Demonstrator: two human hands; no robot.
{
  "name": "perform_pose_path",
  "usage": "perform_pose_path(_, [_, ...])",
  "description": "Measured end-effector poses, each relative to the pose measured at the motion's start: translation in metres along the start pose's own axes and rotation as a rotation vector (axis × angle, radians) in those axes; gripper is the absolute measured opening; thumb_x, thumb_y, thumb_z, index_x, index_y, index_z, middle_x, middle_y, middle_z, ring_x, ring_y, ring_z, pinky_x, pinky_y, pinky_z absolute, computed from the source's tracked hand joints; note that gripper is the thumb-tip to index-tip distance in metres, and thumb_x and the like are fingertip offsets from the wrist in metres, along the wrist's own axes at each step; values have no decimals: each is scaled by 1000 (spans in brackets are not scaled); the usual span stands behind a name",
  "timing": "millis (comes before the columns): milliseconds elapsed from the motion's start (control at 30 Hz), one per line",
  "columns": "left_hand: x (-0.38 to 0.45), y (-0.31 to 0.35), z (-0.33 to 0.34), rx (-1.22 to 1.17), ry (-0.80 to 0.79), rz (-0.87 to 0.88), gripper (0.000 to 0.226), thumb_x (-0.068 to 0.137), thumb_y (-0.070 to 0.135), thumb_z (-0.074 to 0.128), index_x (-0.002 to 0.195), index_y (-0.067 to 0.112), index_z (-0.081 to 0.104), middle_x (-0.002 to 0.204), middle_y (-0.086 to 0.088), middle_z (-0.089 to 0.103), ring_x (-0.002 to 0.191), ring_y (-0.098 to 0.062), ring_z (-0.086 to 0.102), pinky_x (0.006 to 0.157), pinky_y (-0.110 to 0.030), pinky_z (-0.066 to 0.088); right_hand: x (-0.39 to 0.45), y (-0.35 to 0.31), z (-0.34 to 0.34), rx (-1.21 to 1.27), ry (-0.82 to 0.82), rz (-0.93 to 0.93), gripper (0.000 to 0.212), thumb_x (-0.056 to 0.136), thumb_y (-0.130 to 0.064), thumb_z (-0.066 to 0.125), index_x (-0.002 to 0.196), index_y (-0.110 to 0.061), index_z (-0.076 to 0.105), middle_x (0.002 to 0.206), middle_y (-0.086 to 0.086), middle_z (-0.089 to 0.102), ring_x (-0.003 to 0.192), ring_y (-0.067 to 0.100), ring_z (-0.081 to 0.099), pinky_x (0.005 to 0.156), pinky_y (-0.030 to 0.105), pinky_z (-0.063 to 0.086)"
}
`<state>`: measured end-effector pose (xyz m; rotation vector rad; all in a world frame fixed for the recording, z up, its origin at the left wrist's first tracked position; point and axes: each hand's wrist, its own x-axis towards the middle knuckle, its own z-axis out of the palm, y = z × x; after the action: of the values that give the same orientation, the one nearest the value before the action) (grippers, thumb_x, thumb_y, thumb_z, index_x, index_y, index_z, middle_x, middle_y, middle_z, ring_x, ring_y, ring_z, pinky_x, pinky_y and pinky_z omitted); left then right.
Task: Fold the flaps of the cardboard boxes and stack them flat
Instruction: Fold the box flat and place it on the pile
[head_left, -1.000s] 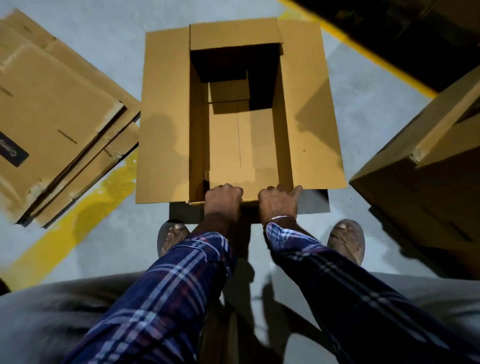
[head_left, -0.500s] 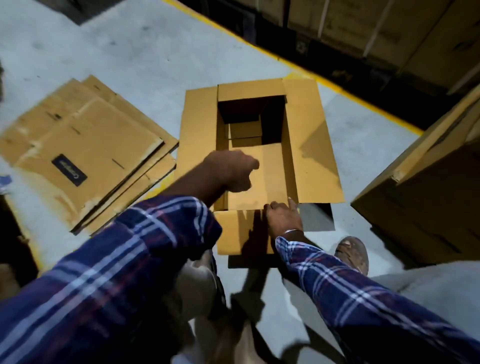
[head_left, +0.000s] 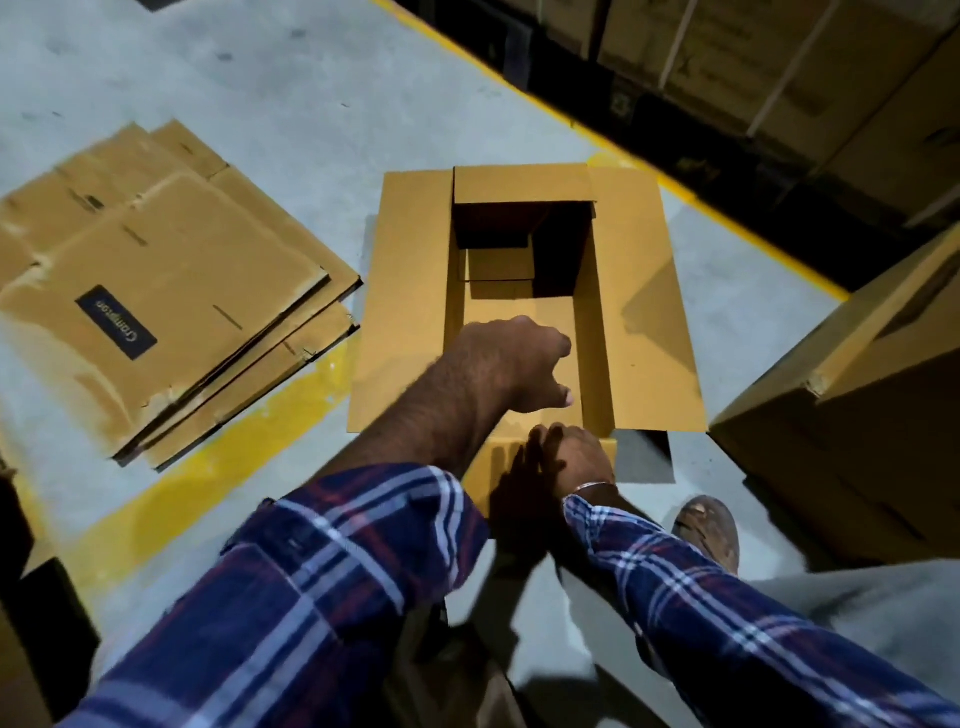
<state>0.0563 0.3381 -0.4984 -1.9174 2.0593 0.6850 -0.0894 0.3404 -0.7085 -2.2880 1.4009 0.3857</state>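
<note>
Far left on the floor: a stack of flattened boxes, fanned slightly, a dark label on the top sheet. Just right of it, straddling a yellow floor line: the open cardboard box, upright, side flaps splayed out flat, far flap tipped back, near flap folded down toward the feet. Above the box's open mouth: the left hand, fingers curled under, thumb out, gripping nothing visible. Just below and right of it: the right hand, laid on the near flap at its hinge, fingers largely in shadow, so pressing or pinching could not be told. Further right: one shoe, then a tall closed carton. Step in hand, judged from this: collapsing the open box, with the reach seemingly aimed at the bottom panels inside. Next move likely called for: pushing those inner flaps loose while holding the near edge steady, then flattening the walls and carrying the sheet left onto the stack.
</note>
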Motion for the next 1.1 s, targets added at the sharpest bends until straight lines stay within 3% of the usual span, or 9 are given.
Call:
perform_pose_path(67, [6,-8,-6,-5,4,10,62,98,57,57,151,27,44,141,-1,60,128,-24,57,90,-45,51,5,-2,-2,40,-5,22,42,94,-50,35,110,-19,59,101,8,64,97,30,61,78,36,46])
perform_pose_path(133, [6,-16,-8,28,-1,2,63,99,58,56,152,26,43,142,-1,59,128,-25,56,91,-46,51,6,-2,-9,14,-14,12,24,99,-32,53,116,-16,58,108,10,64,102,32,63,80,37,50])
perform_pose_path(267, [1,-23,-7,63,-60,-5,65,99,59,54,153,25,41,144,-3,57,129,-26,56,91,-46,51,-3,0,-19,-70,-60,12,22,97,-14,62,118,-15,56,112,10,63,102,30,63,81,37,51])
perform_pose_path(400, [-5,-23,-9,18,-92,3,67,100,57,54,156,25,37,149,-4,53,135,-26,51,99,-48,50,-12,2,-16,-124,-130,-4,20,95,-13,63,113,-20,58,109,6,64,90,24,57,79,35,51])
perform_pose_path(667, [-10,-18,-8,-64,-97,27,68,100,54,56,157,24,34,153,-4,49,140,-26,47,109,-51,47,-28,4,8,-244,-400,-104,35,96,-17,60,130,-25,57,128,7,59,119,29,57,94,42,51])
perform_pose_path(833, [-1,-23,-9,-75,-137,26,69,100,54,56,158,23,34,153,-5,49,141,-27,45,110,-48,46,12,7,-12,-156,-623,-126,40,87,-22,76,126,-19,67,126,5,64,111,25,62,98,37,51])
perform_pose_path(900, [3,-25,-11,-84,-118,25,69,100,55,57,157,23,35,152,-4,51,139,-27,47,106,-46,46,36,7,-23,-46,-561,-79,34,88,-32,77,119,-19,72,119,3,69,100,19,63,91,31,51])
perform_pose_path(1000, [6,-32,-12,-80,-82,15,67,98,55,58,155,25,38,147,-3,55,132,-24,52,96,-43,50,77,-2,-48,202,-302,76,26,88,-35,77,105,-17,71,103,3,69,88,18,62,79,32,51])
perform_pose_path(1100, [7,-43,-12,-89,-20,-7,64,97,58,58,151,29,42,142,-1,57,129,-23,54,93,-45,50,125,-10,-68,315,-78,146,27,97,-21,63,120,-8,66,117,6,65,90,19,51,72,26,37])
